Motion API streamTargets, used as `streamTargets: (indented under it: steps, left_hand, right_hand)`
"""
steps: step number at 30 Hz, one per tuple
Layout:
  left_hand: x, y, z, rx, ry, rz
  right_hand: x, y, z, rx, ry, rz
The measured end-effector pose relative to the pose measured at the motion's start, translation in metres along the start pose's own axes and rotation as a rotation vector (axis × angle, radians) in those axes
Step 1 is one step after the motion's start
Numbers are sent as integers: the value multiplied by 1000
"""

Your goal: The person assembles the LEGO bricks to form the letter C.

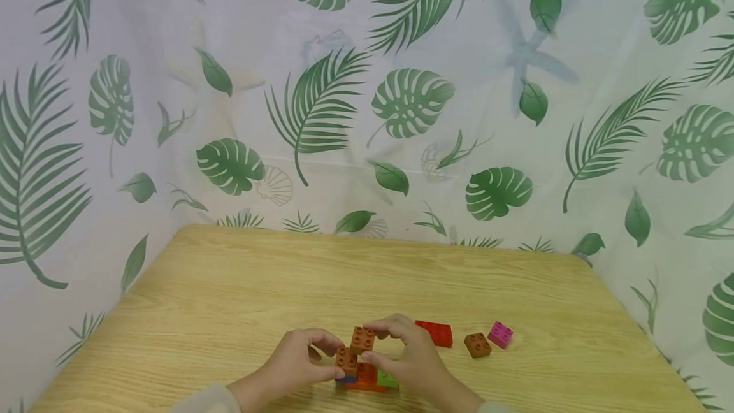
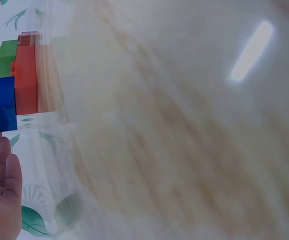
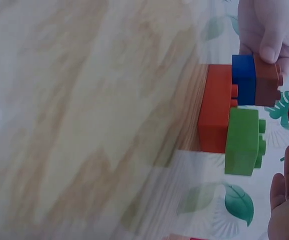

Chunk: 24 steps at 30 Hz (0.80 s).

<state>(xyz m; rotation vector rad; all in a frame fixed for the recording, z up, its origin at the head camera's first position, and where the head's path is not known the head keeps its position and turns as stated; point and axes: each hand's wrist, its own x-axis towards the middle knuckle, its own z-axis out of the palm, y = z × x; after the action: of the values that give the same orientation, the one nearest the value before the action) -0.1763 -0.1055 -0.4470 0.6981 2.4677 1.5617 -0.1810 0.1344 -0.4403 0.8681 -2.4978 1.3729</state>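
While both hands are working low in the centre of the head view, close to the near table [image 1: 229, 311] edge, the left hand [image 1: 298, 359] is pinching a brown brick [image 1: 346, 359] that is sitting on a blue brick [image 1: 346, 378] at the left end of the small stack. The right hand [image 1: 410, 359] is gripping a second brown brick [image 1: 363, 340] between thumb and fingers, holding it just above and to the right of the first. Under them an orange base brick [image 1: 366, 380] is lying flat on the wood, with a green brick [image 1: 388, 379] sitting on its right end.

Just right of the hands, a red plate [image 1: 435, 333] is lying flat, then a loose brown brick [image 1: 477, 345] and a pink brick [image 1: 500, 334], these two almost touching. Bare wood is stretching away to the left, to the right and towards the far edge, where a leaf-print curtain [image 1: 321, 113] is hanging behind and at both sides.

The right wrist view, at its right side, is showing the layers edge-on, blue [image 3: 243, 80] between orange [image 3: 215, 115] and brown [image 3: 267, 80], and green [image 3: 242, 141] beside them; the head view is hiding much of this behind fingers. The left wrist view, mostly blurred, is catching the stack only at its upper left, blue [image 2: 4, 104] and orange [image 2: 26, 80] showing.
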Motion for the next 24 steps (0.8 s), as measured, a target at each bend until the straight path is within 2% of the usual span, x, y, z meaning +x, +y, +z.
streamTargets:
  steps: [6,18,24]
  left_hand:
    - [-1,2,2,9,-1,43]
    - [-2,4,3,6,2,39]
    - [-2,4,3,13,-3,13]
  right_hand:
    - [2,-4,6,9,-80,-43]
    - [6,-8,8,12,-158,-72]
    - [8,-10,6,-12,-196,-64]
